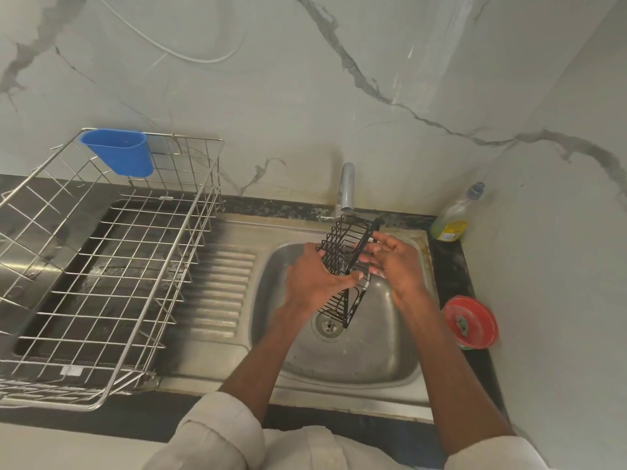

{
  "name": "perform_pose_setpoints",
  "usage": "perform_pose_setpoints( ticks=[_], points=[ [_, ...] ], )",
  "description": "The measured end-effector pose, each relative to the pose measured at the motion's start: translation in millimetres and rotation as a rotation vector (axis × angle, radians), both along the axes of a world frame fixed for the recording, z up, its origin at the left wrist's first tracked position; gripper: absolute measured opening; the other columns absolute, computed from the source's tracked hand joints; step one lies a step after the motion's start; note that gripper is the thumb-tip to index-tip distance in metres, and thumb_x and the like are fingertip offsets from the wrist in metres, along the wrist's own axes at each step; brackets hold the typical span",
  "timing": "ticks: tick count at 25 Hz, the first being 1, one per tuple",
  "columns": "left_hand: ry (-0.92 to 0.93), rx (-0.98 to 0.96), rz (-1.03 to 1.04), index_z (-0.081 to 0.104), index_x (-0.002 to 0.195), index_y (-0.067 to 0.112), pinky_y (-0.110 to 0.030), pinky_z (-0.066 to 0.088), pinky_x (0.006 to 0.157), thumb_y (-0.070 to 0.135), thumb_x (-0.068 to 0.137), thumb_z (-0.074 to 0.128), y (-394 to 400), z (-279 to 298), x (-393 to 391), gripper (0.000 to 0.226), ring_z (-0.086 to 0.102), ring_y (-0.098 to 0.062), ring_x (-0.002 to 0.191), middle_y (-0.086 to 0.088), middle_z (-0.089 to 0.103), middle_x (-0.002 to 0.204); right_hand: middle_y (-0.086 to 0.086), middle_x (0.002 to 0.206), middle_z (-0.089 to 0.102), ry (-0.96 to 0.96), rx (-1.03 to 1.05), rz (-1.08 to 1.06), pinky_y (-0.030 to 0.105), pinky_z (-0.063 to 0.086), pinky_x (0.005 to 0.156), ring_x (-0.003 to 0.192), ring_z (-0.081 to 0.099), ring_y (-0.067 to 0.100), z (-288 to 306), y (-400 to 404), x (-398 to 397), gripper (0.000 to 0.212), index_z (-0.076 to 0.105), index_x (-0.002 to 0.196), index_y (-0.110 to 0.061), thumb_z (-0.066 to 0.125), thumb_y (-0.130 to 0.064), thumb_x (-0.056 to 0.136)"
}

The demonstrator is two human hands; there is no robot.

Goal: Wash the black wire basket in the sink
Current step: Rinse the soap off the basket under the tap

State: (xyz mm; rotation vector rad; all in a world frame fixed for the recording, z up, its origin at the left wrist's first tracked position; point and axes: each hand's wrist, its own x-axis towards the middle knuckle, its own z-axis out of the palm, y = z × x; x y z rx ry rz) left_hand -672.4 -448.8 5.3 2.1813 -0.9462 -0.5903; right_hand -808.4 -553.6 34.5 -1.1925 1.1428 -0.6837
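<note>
A black wire basket (342, 247) is held tilted on end over the steel sink (383, 351), its top under the chrome tap (346, 188). My left hand (314, 278) grips the basket's middle from the left, thumb across its frame. My right hand (393, 259) is on the basket's right side, its fingers spread and touching the frame. The basket's lower end hangs just above the drain (328, 325).
A large steel wire dish rack (112, 266) with a blue plastic cup holder (118, 156) stands on the drainboard at left. A dish soap bottle (456, 217) stands in the back right corner. A red round container (470, 322) lies on the dark counter right of the sink.
</note>
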Motion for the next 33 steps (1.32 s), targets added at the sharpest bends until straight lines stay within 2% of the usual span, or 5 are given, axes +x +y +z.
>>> perform_pose_setpoints(
  ticks=[11, 16, 21, 27, 33],
  points=[
    [-0.085, -0.007, 0.145, 0.054, 0.107, 0.032, -0.048, 0.032, 0.104, 0.091, 0.061, 0.074, 24.5, 7.9, 30.6, 0.078, 0.059, -0.010, 0.090, 0.022, 0.061, 0.092, -0.003, 0.106, 0.076, 0.091, 0.024, -0.079, 0.031, 0.047, 0.074, 0.108, 0.069, 0.022, -29.0, 1.8, 2.9, 0.035, 0.073, 0.111, -0.021, 0.059, 0.004, 0.091],
    [-0.037, -0.043, 0.227, 0.057, 0.111, 0.031, -0.052, 0.041, 0.110, 0.097, 0.059, 0.066, 35.9, 5.3, 50.0, 0.085, 0.065, -0.011, 0.092, 0.020, 0.066, 0.092, 0.000, 0.116, 0.073, 0.125, 0.089, -0.002, 0.036, 0.048, 0.082, 0.113, 0.066, 0.023, -48.6, 13.6, 2.4, 0.028, 0.070, 0.112, -0.023, 0.059, -0.003, 0.096],
    [0.087, -0.144, 0.298, 0.059, 0.111, 0.023, -0.037, 0.060, 0.084, 0.084, 0.060, 0.081, 28.9, 15.1, 37.4, 0.083, 0.068, -0.011, 0.090, 0.013, 0.068, 0.095, 0.006, 0.140, 0.055, 0.314, 0.198, 0.221, 0.034, 0.047, 0.086, 0.119, 0.054, 0.023, -78.9, 35.8, 15.6, 0.044, 0.051, 0.145, -0.015, 0.056, -0.013, 0.101],
    [0.106, -0.107, 0.335, 0.060, 0.119, 0.020, -0.027, 0.055, 0.071, 0.088, 0.052, 0.082, 9.1, 16.7, 17.4, 0.098, 0.067, -0.007, 0.087, 0.011, 0.069, 0.098, 0.015, 0.124, 0.061, 0.115, 0.750, 0.131, 0.037, 0.054, 0.065, 0.092, 0.070, 0.033, -127.1, 56.2, 14.2, 0.031, 0.058, 0.128, -0.008, 0.051, -0.030, 0.108],
    [0.116, -0.111, 0.295, 0.064, 0.112, 0.019, -0.017, 0.041, 0.061, 0.079, 0.065, 0.084, 3.7, 14.5, 5.3, 0.079, 0.063, -0.001, 0.083, 0.012, 0.069, 0.093, 0.021, 0.088, 0.073, 0.180, 0.668, -0.030, 0.033, 0.047, 0.054, 0.070, 0.073, 0.033, -134.7, 48.4, -10.3, 0.009, 0.059, 0.101, 0.000, 0.051, 0.003, 0.099]
  ],
)
